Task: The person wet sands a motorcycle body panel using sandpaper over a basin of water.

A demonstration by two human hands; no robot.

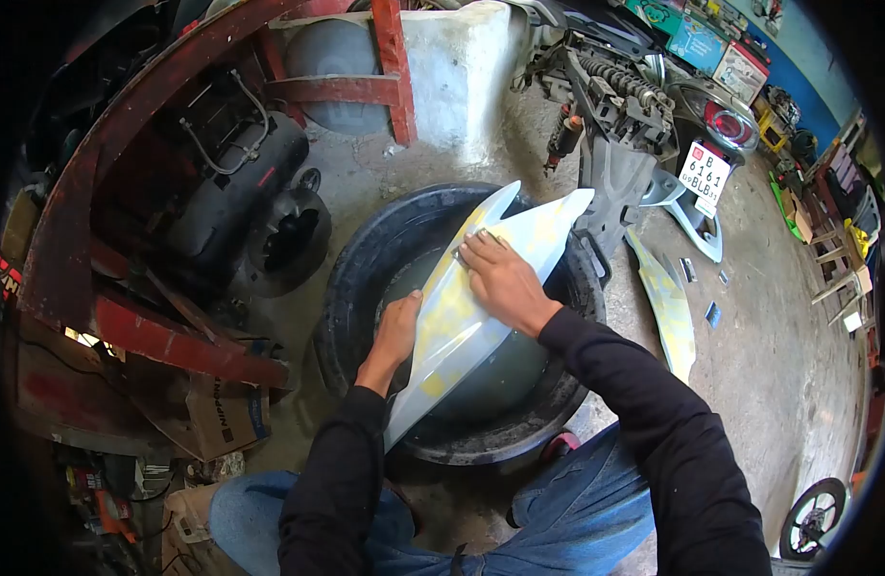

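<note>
A long, pale panel with yellow patches (452,331) lies slanted across a black round tub (351,288) that holds murky water. My left hand (396,331) grips the panel's left edge, with the thumb on top and the other fingers partly hidden. On the panel's upper part my right hand (505,280) lies with its fingers pressed together; a small dark edge shows by the fingertips, too small to name. The panel's forked upper end reaches over the tub's far rim.
Right of the tub, a second patched panel (661,298) lies on the floor near small blue pieces (713,314). A partly stripped motorcycle (625,106) stands ahead. On the left are a red frame (174,336), a black tank (241,182) and a cardboard box (222,418).
</note>
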